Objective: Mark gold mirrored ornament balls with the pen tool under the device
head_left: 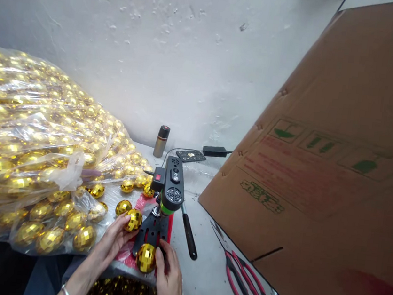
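My left hand (114, 238) is closed on a small gold mirror-tiled ball (134, 220), held left of a small black bench drill press (174, 183). My right hand (169, 274) has its thumb and fingers against the right side of another gold ball (146, 258), in front of the machine's black slotted base (151, 231). Parts of the right fingers are hidden behind the thumb. A loose gold ball (123, 208) lies just beyond my left hand. Under the base is a red sheet (123, 255).
A large clear bag (40, 148) full of gold balls fills the left. Scissors (243, 280) and a black-handled tool (189, 236) lie right, before a big cardboard box (326, 134). A spray can (161, 141) and power adapter (215, 151) stand behind. Gold pieces (119, 294) lie below the table edge.
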Demonstrator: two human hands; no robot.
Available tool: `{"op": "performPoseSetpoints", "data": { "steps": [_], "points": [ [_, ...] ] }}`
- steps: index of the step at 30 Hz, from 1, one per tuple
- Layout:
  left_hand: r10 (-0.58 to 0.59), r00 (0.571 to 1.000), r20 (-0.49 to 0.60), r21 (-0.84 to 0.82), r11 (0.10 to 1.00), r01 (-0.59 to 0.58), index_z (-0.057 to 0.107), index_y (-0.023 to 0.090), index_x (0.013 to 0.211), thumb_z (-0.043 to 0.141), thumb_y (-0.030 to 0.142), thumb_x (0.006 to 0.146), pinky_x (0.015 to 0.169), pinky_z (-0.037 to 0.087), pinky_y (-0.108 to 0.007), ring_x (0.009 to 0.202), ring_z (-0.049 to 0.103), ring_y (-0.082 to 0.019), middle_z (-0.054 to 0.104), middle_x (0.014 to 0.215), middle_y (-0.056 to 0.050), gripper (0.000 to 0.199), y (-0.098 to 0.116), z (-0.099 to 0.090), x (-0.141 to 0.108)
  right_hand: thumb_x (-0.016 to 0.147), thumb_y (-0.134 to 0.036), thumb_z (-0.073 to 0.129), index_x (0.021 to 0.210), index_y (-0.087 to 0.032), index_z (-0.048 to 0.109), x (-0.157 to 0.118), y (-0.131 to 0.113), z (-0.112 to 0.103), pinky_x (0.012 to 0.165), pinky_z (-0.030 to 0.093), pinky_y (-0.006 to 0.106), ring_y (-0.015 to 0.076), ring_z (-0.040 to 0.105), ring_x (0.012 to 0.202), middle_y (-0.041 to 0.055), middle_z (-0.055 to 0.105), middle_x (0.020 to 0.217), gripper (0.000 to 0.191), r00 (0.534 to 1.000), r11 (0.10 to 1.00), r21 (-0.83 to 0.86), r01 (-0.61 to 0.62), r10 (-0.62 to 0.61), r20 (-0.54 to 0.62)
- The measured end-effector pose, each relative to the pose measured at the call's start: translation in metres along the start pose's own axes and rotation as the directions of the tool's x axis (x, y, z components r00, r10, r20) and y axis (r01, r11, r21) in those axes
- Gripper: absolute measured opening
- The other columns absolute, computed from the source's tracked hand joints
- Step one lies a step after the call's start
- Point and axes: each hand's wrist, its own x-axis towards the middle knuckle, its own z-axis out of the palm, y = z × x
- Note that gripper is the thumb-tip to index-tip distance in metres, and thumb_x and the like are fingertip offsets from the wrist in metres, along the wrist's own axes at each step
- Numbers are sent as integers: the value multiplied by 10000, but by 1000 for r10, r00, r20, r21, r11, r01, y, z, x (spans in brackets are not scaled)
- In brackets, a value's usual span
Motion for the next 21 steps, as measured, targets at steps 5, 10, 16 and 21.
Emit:
{"op": "performPoseSetpoints", "data": {
  "steps": [5, 10, 16, 21],
  "points": [
    [29, 998, 54, 181, 983, -39, 572, 212, 1311, 855, 436, 712, 535, 498, -206, 677, 696, -147, 757, 925, -11, 699, -15, 4, -2, 983, -534, 571, 1102, -191, 775, -11, 3, -8, 786, 631, 285, 236, 781, 976, 113, 809, 1060, 416, 993, 1000, 6, -19, 20, -113],
    [-107, 991, 84, 155, 984, 93, 611, 184, 1220, 829, 532, 765, 467, 423, -184, 541, 612, -104, 716, 772, 23, 612, -20, 15, -4, 999, -544, 517, 1088, -190, 764, -2, -3, -12, 907, 604, 283, 234, 758, 1063, 122, 783, 1135, 441, 985, 998, -4, -59, 58, -163],
    [-155, 984, 86, 122, 982, 144, 627, 206, 1034, 903, 427, 712, 554, 511, -191, 661, 710, -131, 758, 871, -6, 479, -19, 20, -2, 1017, -464, 503, 1052, -200, 771, -4, 2, -13, 858, 621, 253, 213, 780, 999, 106, 798, 1084, 378, 983, 998, -57, -17, 7, -182],
    [67, 994, 83, 492, 865, -99, 581, 172, 1265, 872, 616, 630, 395, 390, -192, 492, 628, -134, 688, 687, 42, 828, -29, 13, 8, 1025, -401, 514, 1041, -214, 779, -7, -1, -22, 826, 632, 247, 208, 789, 971, 98, 807, 1035, 324, 982, 996, -78, 32, -46, -182]
  ]
}}
